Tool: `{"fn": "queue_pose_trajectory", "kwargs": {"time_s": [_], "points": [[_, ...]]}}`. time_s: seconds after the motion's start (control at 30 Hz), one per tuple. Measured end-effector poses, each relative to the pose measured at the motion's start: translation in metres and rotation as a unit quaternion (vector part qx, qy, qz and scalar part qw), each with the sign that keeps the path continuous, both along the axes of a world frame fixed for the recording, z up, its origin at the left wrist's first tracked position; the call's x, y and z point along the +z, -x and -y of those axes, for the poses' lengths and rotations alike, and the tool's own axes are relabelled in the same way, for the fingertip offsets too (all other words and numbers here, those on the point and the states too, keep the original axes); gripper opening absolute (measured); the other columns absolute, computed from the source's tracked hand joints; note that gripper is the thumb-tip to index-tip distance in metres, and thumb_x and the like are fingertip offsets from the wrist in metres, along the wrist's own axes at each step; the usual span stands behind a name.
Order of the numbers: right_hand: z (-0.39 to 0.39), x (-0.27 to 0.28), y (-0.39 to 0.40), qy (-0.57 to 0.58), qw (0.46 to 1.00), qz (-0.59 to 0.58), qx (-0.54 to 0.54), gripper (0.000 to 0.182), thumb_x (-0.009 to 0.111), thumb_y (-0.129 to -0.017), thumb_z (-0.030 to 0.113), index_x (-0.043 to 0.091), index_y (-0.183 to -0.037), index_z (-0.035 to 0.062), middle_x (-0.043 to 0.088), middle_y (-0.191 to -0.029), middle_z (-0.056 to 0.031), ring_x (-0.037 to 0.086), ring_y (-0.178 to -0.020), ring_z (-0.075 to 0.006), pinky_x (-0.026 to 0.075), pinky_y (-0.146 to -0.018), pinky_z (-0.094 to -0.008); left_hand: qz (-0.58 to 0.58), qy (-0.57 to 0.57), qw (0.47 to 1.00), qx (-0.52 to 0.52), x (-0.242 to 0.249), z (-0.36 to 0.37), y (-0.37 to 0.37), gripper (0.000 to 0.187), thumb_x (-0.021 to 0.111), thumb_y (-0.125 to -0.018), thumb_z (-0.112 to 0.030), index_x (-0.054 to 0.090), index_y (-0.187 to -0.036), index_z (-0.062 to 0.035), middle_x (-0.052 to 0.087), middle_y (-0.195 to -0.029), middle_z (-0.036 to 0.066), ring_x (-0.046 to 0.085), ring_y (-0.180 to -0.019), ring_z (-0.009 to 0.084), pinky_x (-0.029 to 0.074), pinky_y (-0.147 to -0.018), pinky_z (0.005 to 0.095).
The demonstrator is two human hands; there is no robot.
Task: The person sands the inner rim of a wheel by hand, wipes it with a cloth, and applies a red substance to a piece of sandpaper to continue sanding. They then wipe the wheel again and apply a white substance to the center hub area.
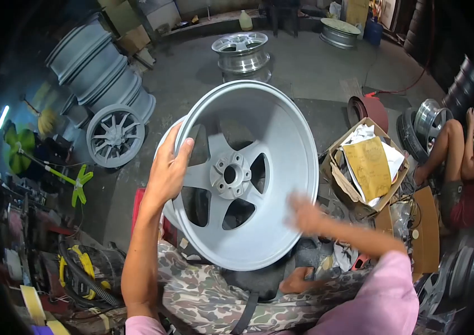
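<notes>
Left forearm [143,240] rises steeply, leaning slightly right; wrist [157,195] nearly straight. Left hand [167,173] is in a holding grip, thumb [186,149] pointing upward and set apart from the fingers [171,137]. Right forearm [357,233] extends leftward and slightly upward from a bent elbow. Right hand [302,214] is blurred; its grip cannot be determined. Both hands stand well apart.

Lighting: dim overall; brightest at centre on the grey wheel [284,178], inner wall softly shaded near its top. Visible source: white tube lamp [3,117], left edge, glaring. Blur: right hand [304,215], smeared, right of centre. Distortion: wide-angle bowing towards edges; corners black.
</notes>
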State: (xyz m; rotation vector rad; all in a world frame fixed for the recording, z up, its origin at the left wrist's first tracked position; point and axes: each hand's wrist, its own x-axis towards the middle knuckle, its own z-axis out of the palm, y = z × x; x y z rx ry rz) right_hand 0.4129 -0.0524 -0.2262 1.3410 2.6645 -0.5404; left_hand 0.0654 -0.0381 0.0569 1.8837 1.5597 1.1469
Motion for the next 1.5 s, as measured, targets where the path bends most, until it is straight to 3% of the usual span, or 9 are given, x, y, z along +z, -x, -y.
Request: {"fn": "queue_pose_trajectory", "kwargs": {"time_s": [0.13,0.4,0.53,0.6,0.63,0.7,0.83,1.2,1.5], "points": [[0.122,0.114,0.087,0.252,0.89,-0.376,0.055,0.06,0.05,-0.105,0.048,0.057,-0.142,0.0016,0.059,-0.144,-0.0202,0.059,-0.128,-0.039,0.046,-0.111,-0.0438,0.021,0.054,0.998,0.017,0.0,0.0,0.001,0.048,0.05,-0.108,-0.029,0.05,-0.145,0.0025,0.061,-0.137,0.018,0.054,-0.131,0.0233,0.037,-0.113,0.0343],[0.076,0.067,0.002,0.041,0.99,-0.115,0.074,0.03,0.059,-0.093,0.011,0.071,-0.12,0.0051,0.072,-0.117,-0.0175,0.072,-0.099,-0.0335,0.059,-0.086,-0.0452,0.133,0.055,0.989,0.024,-0.006,-0.005,0.016,0.066,0.032,-0.113,-0.048,0.048,-0.149,0.0042,0.054,-0.148,0.016,0.045,-0.141,0.0224,0.028,-0.12,0.0335],[0.076,0.145,0.137,0.123,0.922,-0.327,0.169,0.022,0.054,-0.101,0.018,0.067,-0.097,0.001,0.066,-0.079,-0.021,0.066,-0.074,-0.0394,0.053,-0.07,-0.0478,0.171,0.073,0.982,0.021,-0.008,-0.004,0.011,0.072,0.025,-0.112,-0.053,0.049,-0.149,0.0033,0.055,-0.148,0.016,0.046,-0.141,0.0232,0.028,-0.12,0.0339],[0.016,0.218,0.187,0.234,0.821,-0.521,0.005,0.028,0.054,-0.104,0.022,0.066,-0.091,-0.0002,0.064,-0.072,-0.0157,0.062,-0.067,-0.0245,0.051,-0.066,-0.0403,0.161,0.02,0.987,-0.002,-0.01,-0.003,0.009,0.074,0.022,-0.112,-0.055,0.05,-0.148,0.0026,0.055,-0.147,0.015,0.046,-0.14,0.0236,0.029,-0.12,0.0343],[-0.036,0.212,0.201,0.066,0.762,-0.644,-0.021,0.028,0.053,-0.105,0.022,0.069,-0.095,0.0014,0.069,-0.078,-0.0132,0.063,-0.07,-0.0205,0.052,-0.066,-0.0381,0.173,0.022,0.985,-0.014,-0.009,-0.002,0.009,0.073,0.022,-0.112,-0.054,0.05,-0.149,0.002,0.056,-0.147,0.015,0.048,-0.139,0.0234,0.03,-0.12,0.035],[-0.118,0.216,0.169,0.271,0.34,-0.898,-0.071,0.029,0.048,-0.109,0.021,0.063,-0.118,-0.0028,0.071,-0.109,-0.0147,0.071,-0.096,-0.0274,0.06,-0.087,-0.0411,0.171,0.036,0.985,0.002,-0.001,0.004,0.005,0.073,0.022,-0.112,-0.054,0.051,-0.149,0.0018,0.056,-0.147,0.015,0.048,-0.139,0.0234,0.03,-0.12,0.0352],[-0.188,0.123,0.114,0.276,0.216,-0.878,-0.326,0.031,0.05,-0.106,0.008,0.049,-0.133,-0.0061,0.059,-0.13,-0.0228,0.066,-0.115,-0.0361,0.063,-0.095,-0.0504,0.171,0.042,0.984,0.01,-0.002,0.0,0.004,0.072,0.023,-0.112,-0.054,0.051,-0.149,0.0013,0.056,-0.147,0.015,0.049,-0.138,0.0236,0.031,-0.119,0.035],[-0.194,0.193,0.182,0.371,0.202,-0.834,-0.355,0.032,0.068,-0.091,-0.003,0.057,-0.121,-0.0027,0.064,-0.114,-0.0184,0.069,-0.103,-0.0347,0.066,-0.085,-0.0452,0.137,-0.001,0.99,-0.023,-0.008,0.004,-0.015,0.064,0.033,-0.113,-0.046,0.051,-0.148,0.0038,0.055,-0.148,0.016,0.048,-0.14,0.0234,0.03,-0.12,0.0337],[-0.045,0.202,0.212,0.49,0.525,-0.686,-0.121,0.019,0.062,-0.095,0.002,0.066,-0.114,0.0037,0.069,-0.106,-0.0053,0.068,-0.092,-0.0169,0.061,-0.087,-0.035,0.176,0.009,0.984,-0.016,-0.015,-0.007,-0.003,0.065,0.04,-0.111,-0.05,0.056,-0.144,0.0039,0.059,-0.144,0.013,0.05,-0.136,0.0203,0.032,-0.118,0.0324]]}}
